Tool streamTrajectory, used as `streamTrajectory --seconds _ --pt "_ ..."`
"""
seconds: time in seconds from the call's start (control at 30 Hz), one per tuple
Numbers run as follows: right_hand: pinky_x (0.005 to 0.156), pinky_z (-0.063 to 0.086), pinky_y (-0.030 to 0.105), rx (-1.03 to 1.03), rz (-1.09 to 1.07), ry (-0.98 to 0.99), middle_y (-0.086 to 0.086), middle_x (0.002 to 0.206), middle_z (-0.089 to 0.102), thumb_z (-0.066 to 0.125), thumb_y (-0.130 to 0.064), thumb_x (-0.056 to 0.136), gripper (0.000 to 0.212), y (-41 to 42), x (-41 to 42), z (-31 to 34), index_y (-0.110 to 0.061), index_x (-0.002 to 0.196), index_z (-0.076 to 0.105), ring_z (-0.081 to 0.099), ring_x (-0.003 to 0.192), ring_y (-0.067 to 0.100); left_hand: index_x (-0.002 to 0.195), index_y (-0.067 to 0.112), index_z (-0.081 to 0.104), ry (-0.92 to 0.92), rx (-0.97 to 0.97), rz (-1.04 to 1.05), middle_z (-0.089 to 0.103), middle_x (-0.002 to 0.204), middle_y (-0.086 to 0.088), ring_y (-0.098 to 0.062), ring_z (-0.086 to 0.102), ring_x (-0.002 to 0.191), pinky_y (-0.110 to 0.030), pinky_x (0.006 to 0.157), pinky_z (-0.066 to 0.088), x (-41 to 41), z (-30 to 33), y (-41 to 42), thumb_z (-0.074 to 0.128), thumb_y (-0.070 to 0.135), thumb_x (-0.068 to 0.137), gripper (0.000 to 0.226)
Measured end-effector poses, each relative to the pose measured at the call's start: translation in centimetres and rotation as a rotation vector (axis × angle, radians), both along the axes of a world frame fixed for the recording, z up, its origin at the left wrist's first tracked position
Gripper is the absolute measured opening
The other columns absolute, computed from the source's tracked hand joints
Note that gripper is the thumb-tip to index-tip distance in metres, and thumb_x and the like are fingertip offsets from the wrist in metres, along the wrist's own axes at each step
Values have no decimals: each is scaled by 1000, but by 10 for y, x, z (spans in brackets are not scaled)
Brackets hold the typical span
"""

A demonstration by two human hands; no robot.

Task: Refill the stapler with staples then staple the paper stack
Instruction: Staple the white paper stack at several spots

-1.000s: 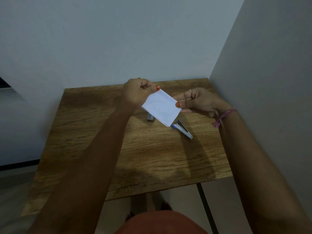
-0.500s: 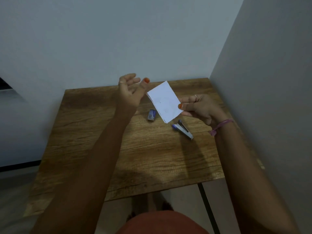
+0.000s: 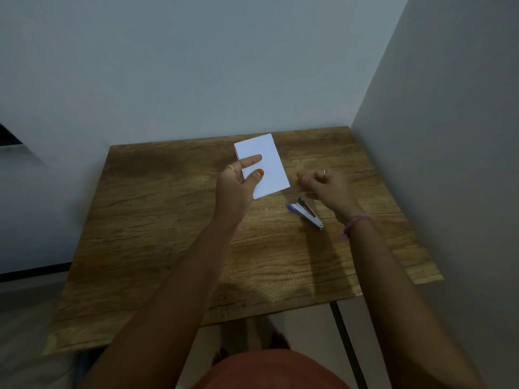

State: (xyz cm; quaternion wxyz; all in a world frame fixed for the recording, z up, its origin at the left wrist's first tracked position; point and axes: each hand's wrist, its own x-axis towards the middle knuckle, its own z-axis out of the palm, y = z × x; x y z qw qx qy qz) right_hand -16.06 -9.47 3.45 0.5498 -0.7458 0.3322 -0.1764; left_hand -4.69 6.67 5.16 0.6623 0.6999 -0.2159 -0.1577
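A person looks down at a wood-grain tabletop (image 3: 157, 248) pushed into a corner between two plain grey walls, both forearms reaching forward over it from the near edge.

Toward the right edge, about halfway back, lies the stapler (image 3: 306, 212), a small slim one with a blue body and a bright metal top. It lies flat on the wood, angled so its blue end points toward the middle of the tabletop. Nothing touches it, and whether it is loaded cannot be told.

Just beyond it hovers the right hand (image 3: 327, 186), wearing a ring and a pink thread bracelet at the wrist. Its fingers are loosely curled and slightly blurred, and its grip looks empty. It hangs close to the stapler, likely placed to pick it up next.

To its left, the left hand (image 3: 238, 182) is open, palm turned up, with orange-painted nails and a ring. Its grip holds nothing firmly; the fingertips overlap the near left part of the paper stack (image 3: 266, 161), though whether they touch it is unclear.

The paper stack is a small white rectangle with crisp edges, smooth and matte, lying near the middle of the far edge, slightly askew. It appears to be set down there to free both hands for the refilling.
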Motion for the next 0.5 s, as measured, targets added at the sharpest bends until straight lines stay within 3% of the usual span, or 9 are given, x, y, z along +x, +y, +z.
streamTrajectory --seconds 0.07,0.17,0.3,0.37,0.5 --pt "71 48 14 -281 22 297 6 110 69 69 -28 85 34 -5 -5 -21 -9 113 65 64 89 9 120 16 65 26 -2 3 58 122 7 5 65 88 -29 70 60 3 -1 2 66 10 88 32" --pt "94 47 36 -407 145 566 10 124 56 74 -43 77 65 5 -8 -54 -12 130 53 53 113 25 118 20 66 88 -19 -8 61 116 10 0 68 86 -43 75 59 6 -2 5 67 10 88 32" --pt "96 45 38 -449 17 481 14 122 54 66 -30 86 49 13 -7 -69 -11 130 54 52 114 29 110 27 68 185 -107 -69 66 114 4 -4 69 89 -37 72 61 10 3 9 71 7 83 34" --pt "93 49 42 -204 -61 329 14 113 64 63 -25 88 38 14 -9 -63 -9 123 59 60 107 30 109 30 67 215 -133 -113 67 112 2 -5 70 89 -35 69 61 12 7 11 74 3 80 40" --pt "71 57 34 735 -33 -190 11 93 71 59 -22 92 24 22 -22 -24 -5 108 65 68 90 25 116 26 64 216 -154 -152 66 115 -2 -13 68 99 -40 76 60 15 14 14 74 -2 78 48"
